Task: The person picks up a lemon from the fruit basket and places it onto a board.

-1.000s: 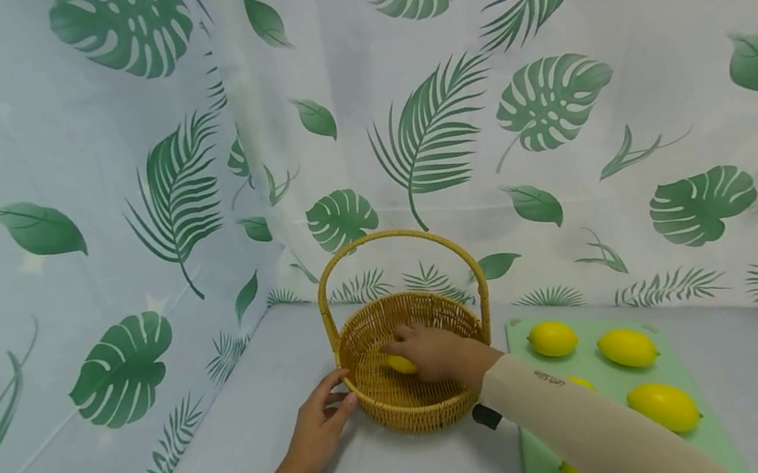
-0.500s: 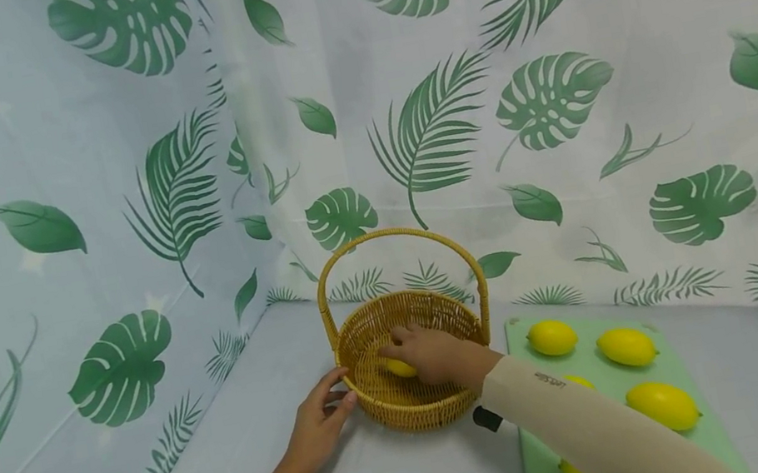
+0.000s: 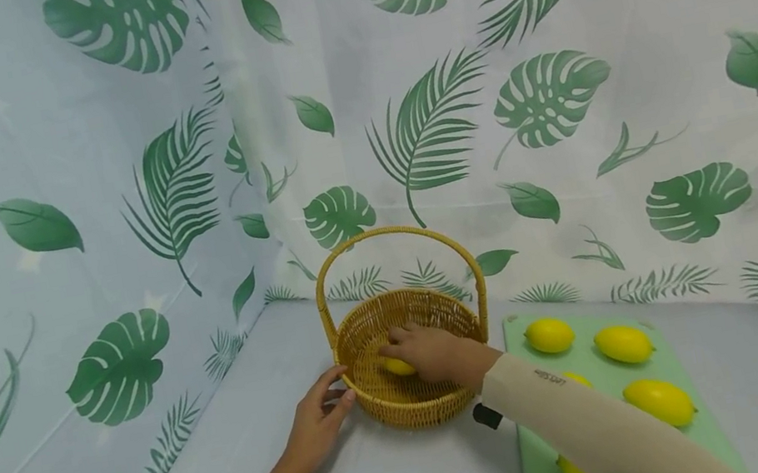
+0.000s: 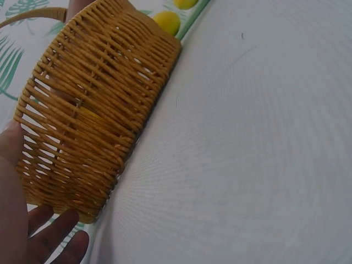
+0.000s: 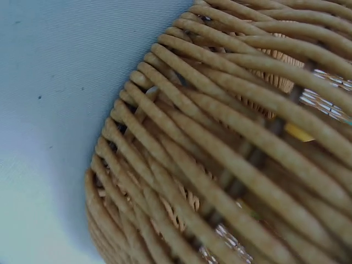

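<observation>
A round tan wicker basket [image 3: 414,418] with a tall arched handle stands on the table. My left hand [image 3: 315,427] holds its left side, the fingers at the rim and the thumb against the outer wall. In the left wrist view the fingers [image 4: 59,234] curve beside the woven wall. My right hand [image 3: 436,351] reaches down inside and grips a yellow lemon [image 3: 398,366] near the basket's floor. Much of that lemon is hidden by the hand. Through the weave in the right wrist view, only a sliver of yellow lemon [image 5: 300,133] shows; the hand is hidden there.
A pale green board [image 3: 538,458] lies right of the basket. On it are several lemons, including one at the back [image 3: 549,335] and one at the right [image 3: 659,403]; two are partly covered by my right sleeve [image 3: 586,420]. A leaf-patterned curtain [image 3: 538,14] hangs behind.
</observation>
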A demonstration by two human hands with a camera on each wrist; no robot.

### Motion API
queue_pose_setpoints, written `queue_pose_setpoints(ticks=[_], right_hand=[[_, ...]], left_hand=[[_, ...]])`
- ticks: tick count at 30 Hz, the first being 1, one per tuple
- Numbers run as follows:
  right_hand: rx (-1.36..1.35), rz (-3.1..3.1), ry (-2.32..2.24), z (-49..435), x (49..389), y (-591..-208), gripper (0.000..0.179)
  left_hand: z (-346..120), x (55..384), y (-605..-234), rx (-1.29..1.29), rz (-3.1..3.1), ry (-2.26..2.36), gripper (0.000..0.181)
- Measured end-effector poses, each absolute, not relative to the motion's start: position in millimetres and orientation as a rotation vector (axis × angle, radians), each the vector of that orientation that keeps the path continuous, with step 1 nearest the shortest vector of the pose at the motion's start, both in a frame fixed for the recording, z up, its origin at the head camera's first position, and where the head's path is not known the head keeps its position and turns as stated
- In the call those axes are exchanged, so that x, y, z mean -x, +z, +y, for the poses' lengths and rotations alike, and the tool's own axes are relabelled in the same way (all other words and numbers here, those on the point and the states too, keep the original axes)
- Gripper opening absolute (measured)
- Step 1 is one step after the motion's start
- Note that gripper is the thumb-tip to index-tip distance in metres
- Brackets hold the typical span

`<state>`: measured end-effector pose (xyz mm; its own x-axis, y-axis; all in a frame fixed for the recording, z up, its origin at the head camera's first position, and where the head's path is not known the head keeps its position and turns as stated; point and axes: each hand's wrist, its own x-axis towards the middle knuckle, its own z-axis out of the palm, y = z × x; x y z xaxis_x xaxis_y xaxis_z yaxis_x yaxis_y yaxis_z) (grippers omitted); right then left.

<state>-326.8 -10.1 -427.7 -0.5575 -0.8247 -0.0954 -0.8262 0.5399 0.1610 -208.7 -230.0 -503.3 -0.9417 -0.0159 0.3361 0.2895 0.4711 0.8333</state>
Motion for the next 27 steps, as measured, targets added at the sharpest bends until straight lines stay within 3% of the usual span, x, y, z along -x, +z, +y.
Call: queue_pose_setpoints(ticks=[27], right_hand=[[1.533, 2.705, 0.27, 9.2, 304.4, -392.4, 0.07]], left_hand=[[-231.0, 210.2, -506.3, 0.229, -2.421, -1.429, 0.051]])
